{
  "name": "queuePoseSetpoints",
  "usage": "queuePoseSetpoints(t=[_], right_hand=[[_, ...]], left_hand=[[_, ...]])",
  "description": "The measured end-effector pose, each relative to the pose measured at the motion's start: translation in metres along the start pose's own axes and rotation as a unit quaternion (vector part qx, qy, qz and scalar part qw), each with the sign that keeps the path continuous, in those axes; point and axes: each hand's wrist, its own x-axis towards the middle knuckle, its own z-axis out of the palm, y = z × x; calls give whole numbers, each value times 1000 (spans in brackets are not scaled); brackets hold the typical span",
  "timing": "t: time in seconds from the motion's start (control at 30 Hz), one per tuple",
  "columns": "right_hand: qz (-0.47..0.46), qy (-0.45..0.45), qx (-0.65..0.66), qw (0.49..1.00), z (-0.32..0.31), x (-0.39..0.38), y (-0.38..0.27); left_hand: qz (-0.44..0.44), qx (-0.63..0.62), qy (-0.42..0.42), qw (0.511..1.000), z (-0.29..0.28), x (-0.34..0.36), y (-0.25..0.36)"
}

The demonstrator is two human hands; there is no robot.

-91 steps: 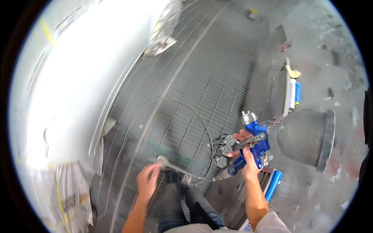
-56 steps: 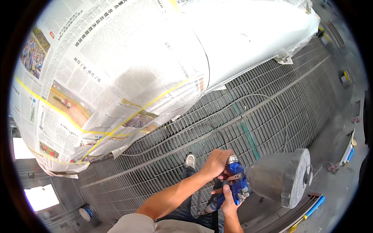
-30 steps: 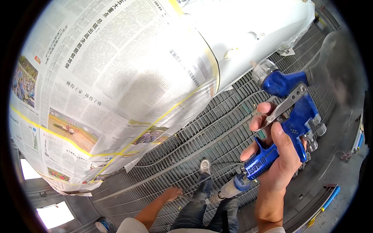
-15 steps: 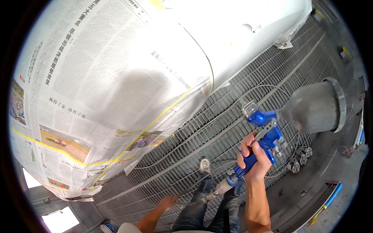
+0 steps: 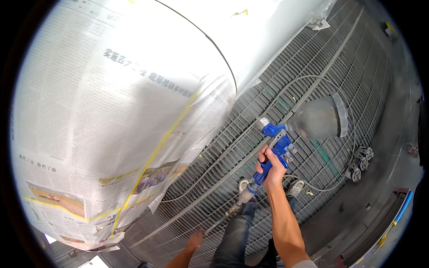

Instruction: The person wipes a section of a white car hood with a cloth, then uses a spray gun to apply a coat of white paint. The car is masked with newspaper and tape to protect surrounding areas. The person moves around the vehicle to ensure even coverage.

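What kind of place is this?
Probably a car paint booth: the right hand holds a blue spray gun, newspaper is taped up beside a white panel, and there's metal grating underfoot.

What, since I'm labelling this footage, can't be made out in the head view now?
In the head view:
Spray gun cup: contents hidden by its grey wall.
Left hand: too blurred to tell whether it grips the air hose.
Newspaper: hides the surface beneath.
White panel: cut off by the top edge.

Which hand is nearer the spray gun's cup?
Right: the right hand grips the spray gun below-left of its grey cup; the left hand is farther, lower left.
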Motion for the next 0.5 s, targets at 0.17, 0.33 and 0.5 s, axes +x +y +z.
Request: queuePoseSetpoints(t=[0.17,0.33,0.5], right_hand=[[-13,9,12,1000,-20,30,35],[5,20,-4,1000,-43,59,68],[32,68,18,997,-60,90,102]], left_hand=[[-20,-8,23,1000,-14,17,10],[57,-11,88,994,-10,30,2],[30,-55,98,993,-2,31,2]])
